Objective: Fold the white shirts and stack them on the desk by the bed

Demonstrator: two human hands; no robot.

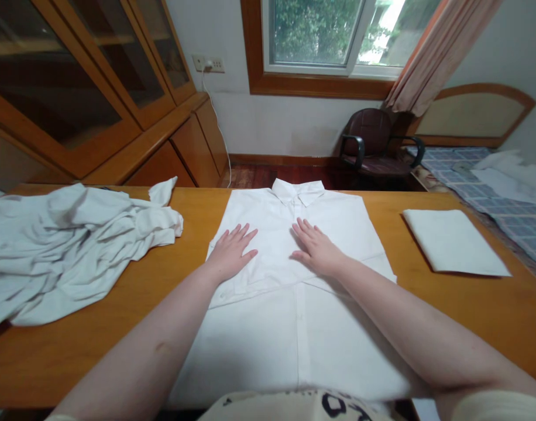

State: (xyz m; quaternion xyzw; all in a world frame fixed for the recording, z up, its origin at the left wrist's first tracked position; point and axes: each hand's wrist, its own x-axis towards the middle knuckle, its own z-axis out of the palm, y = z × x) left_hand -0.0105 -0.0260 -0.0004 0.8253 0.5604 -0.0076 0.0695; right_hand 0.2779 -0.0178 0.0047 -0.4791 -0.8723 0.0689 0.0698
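A white collared shirt (254,327) lies spread flat on the wooden table (198,216), its collar at the far edge and its button strip running down the middle toward me. The sleeves are folded across its upper front. My left hand (233,251) rests on the left side of the chest, fingers spread. On the right of the centre, near the button strip, my right hand (314,245) lies palm down with its fingers stretched out. Neither hand holds anything.
A crumpled heap of white cloth (75,240) covers the table's left part. Toward the right edge lies a neatly folded white cloth (454,240). Beyond the table are a dark office chair (373,140), a bed (505,193) and a wooden cabinet (162,140).
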